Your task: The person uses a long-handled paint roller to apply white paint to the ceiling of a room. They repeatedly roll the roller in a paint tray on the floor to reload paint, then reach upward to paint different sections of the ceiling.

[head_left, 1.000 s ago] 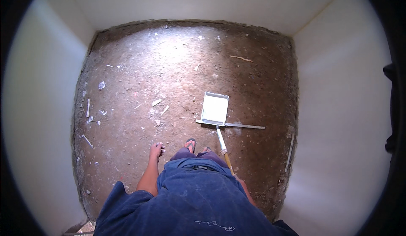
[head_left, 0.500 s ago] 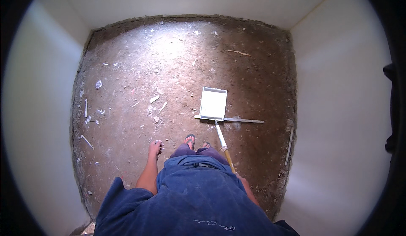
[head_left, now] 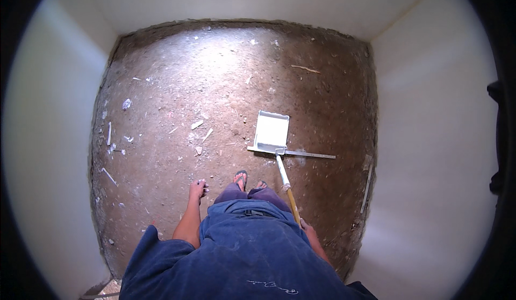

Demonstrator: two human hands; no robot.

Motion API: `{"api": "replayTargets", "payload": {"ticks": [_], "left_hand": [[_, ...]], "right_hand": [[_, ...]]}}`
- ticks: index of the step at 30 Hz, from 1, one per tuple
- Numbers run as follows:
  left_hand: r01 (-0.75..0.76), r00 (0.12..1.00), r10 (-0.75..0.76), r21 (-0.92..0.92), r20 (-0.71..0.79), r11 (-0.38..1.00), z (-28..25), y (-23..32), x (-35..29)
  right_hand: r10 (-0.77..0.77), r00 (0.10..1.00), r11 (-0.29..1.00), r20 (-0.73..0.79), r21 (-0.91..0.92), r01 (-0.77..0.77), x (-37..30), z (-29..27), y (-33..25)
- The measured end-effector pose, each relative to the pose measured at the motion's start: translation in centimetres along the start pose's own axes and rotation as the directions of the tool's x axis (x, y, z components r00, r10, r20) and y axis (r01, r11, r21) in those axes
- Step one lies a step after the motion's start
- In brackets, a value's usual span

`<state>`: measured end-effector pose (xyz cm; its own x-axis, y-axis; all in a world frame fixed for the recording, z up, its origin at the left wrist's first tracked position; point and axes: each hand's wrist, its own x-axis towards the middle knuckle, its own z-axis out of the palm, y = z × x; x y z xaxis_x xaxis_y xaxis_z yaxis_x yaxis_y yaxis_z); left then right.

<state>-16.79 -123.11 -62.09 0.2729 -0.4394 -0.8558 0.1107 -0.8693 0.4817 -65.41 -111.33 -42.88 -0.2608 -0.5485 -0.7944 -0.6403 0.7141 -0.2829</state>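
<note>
My right hand [head_left: 306,226] grips the yellow pole [head_left: 293,206] of a paint roller at my right side; its fingers are partly hidden by my shirt. The pole's upper part looks whitish, and the roller head [head_left: 270,146] lies across the near end of a white paint tray [head_left: 256,130]. White paint fills much of the tray, which rests on the dirt floor ahead of me. My left hand [head_left: 199,188] hangs at my left with loosely bent fingers apart, holding nothing that I can see.
A thin wooden strip [head_left: 312,154] reaches out from under the tray's near edge. Debris [head_left: 197,124] and chips lie about the dirt floor [head_left: 177,85]. Pale walls [head_left: 430,138] stand on the left, right and far sides. My sandalled feet [head_left: 241,179] are just short of the tray.
The roller has shifted slightly within the tray, and its pole has moved a little right with my right hand. My left hand has stayed nearly still.
</note>
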Motion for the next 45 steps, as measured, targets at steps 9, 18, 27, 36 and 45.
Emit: {"api": "replayTargets", "payload": {"ticks": [9,18,27,36,45], "left_hand": [[0.028,1.0,-0.028,-0.016,0.011,0.999,0.2,-1.2,-0.7],[0.009,1.0,-0.009,-0.026,-0.007,1.0,0.6,-1.2,0.1],[0.023,1.0,-0.023,0.016,0.004,1.0,0.9,-0.3,-0.3],[0.015,1.0,-0.015,-0.033,0.0,0.999,1.6,1.3,-0.2],[0.013,0.999,-0.014,0.027,0.037,1.0,1.3,1.2,0.7]], "right_hand": [[-0.052,0.998,0.998,-0.018,-0.032,0.052,3.9,1.0,0.0],[0.083,0.997,0.994,0.008,0.064,-0.083,-0.5,-0.6,-0.1],[-0.089,0.996,0.996,0.006,-0.011,0.089,3.9,0.1,-0.1],[0.113,0.993,0.99,0.046,0.083,-0.116,-0.1,-1.5,-0.9],[-0.058,0.998,0.998,0.008,-0.035,0.058,1.8,-0.9,0.1]]}}
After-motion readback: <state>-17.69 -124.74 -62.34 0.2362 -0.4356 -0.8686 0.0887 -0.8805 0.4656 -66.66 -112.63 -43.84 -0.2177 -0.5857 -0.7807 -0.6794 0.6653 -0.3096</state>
